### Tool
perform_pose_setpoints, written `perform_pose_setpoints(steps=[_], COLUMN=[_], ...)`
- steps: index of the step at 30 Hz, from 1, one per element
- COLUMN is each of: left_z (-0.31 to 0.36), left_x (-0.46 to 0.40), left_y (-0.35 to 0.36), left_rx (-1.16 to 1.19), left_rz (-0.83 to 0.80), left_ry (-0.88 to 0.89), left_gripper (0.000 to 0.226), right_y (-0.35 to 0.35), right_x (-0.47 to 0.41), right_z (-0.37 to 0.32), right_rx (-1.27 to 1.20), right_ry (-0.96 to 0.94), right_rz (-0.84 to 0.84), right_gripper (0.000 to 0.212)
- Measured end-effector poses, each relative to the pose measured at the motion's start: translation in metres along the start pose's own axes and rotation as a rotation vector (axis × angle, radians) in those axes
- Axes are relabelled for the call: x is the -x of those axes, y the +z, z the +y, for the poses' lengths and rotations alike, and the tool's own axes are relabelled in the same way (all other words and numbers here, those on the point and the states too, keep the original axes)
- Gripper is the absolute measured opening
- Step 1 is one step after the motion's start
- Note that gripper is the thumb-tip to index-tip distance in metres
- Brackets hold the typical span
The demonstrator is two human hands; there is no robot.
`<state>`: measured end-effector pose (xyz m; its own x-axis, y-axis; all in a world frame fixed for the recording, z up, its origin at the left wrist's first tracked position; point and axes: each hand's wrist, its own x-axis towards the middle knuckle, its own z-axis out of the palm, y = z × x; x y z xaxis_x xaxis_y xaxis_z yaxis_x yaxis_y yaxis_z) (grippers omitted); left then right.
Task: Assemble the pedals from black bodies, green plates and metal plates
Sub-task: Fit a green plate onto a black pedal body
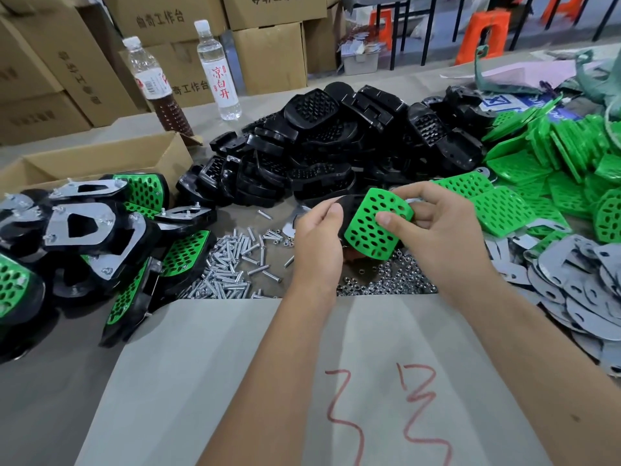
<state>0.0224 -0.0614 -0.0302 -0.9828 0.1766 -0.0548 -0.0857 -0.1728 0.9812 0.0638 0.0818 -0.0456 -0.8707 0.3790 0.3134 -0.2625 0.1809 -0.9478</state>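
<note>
The left hand (pixel 316 237) curled around a glossy black body (pixel 346 213), and the right hand (pixel 433 227) pinched a perforated green plate (pixel 376 227) against it, thumb on its honeycomb face. Both were held just above the heap of small metal nuts (pixel 386 280). Left of the nuts lay shiny screws (pixel 232 260); right of them, flat grey metal plates (pixel 571 284).

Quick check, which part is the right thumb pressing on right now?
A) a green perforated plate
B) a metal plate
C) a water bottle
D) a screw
A: the right hand has its thumb on the green perforated plate, set against a black body that the left hand holds.
</note>
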Motion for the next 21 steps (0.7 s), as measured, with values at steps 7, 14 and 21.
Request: perform_pose_setpoints(steps=[7, 14, 21], left_z=[-0.0017, -0.0018, -0.0041], left_x=[-0.0013, -0.0007, -0.0006], left_y=[0.0008, 0.0017, 0.0003], left_rx=[0.031, 0.068, 0.009], left_rz=[0.021, 0.035, 0.003], left_ry=[-0.018, -0.029, -0.023], left_gripper=[0.033, 0.029, 0.016], right_y=[0.0035, 0.0064, 0.007], right_x=[0.0, -0.001, -0.0007], right_z=[0.0033, 0.0029, 0.0015], right_rx=[0.013, 0.23, 0.417], right_ry=[0.099, 0.12, 0.084], right_rz=[0.251, 0.236, 0.247], right_gripper=[0.028, 0.04, 0.049])
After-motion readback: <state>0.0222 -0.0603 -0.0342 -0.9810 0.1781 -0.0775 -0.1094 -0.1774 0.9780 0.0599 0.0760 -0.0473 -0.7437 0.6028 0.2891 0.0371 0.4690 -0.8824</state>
